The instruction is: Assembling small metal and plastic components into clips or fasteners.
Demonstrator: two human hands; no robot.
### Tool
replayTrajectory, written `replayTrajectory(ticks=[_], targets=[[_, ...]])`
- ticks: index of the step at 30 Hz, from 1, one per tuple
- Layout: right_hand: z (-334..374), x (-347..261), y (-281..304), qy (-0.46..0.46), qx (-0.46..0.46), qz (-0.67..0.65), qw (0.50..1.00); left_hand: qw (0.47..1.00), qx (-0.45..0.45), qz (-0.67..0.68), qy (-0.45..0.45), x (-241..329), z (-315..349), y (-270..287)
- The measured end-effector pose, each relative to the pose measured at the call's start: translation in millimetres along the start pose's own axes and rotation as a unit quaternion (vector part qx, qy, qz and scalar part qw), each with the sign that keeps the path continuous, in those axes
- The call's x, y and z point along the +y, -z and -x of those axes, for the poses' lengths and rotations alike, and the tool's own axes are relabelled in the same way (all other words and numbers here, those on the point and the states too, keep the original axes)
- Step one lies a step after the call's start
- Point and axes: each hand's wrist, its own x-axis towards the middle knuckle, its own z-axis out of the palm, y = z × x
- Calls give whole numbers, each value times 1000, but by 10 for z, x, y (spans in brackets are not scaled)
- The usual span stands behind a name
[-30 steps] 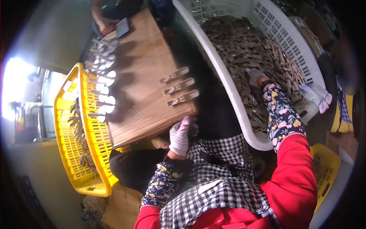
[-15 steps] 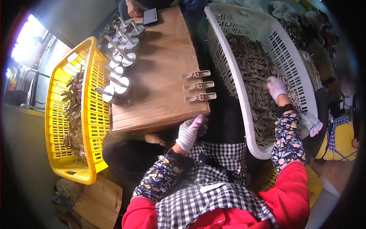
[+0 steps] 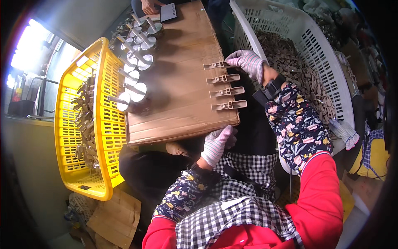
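Observation:
On the right edge of the cardboard-covered surface (image 3: 182, 62), a row of several beige, elongated clip-like pieces (image 3: 226, 92) lies crosswise. My right hand (image 3: 248, 62), in a striped knit glove, pinches the outer end of the farthest clip-like piece (image 3: 216, 65). My left hand (image 3: 214, 146), gloved the same way, is closed at the near right corner of the cardboard with the thumb up; whatever its fingers hold, if anything, is hidden. To the right, a white basket (image 3: 244, 25) contains a heap of beige pieces (image 3: 296, 68) like those in the row.
Several silver discs with stems (image 3: 134, 89) stand along the cardboard's left side. A yellow basket (image 3: 108, 137) of metal parts is at the left. Another person's hand (image 3: 150, 6) is at the far end by a grey tablet-shaped object (image 3: 168, 12). A glove (image 3: 344, 133) lies at the white basket's rim.
My right hand has come out of the white basket, moving left to the cardboard's edge with another clip-like piece, now at the row's far end. My left hand stays by the near corner.

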Motion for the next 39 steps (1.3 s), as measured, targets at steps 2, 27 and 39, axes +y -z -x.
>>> replayTrajectory(ticks=[2, 27, 39], targets=[[-29, 25, -21, -9, -2, 1, 1000, 1000, 2, -3, 0, 4, 13, 5], [56, 48, 16, 47, 5, 209, 977, 999, 2, -35, -16, -27, 19, -66], [1258, 659, 1972, -140, 75, 236, 959, 996, 34, -46, -75, -49, 1, -91]])
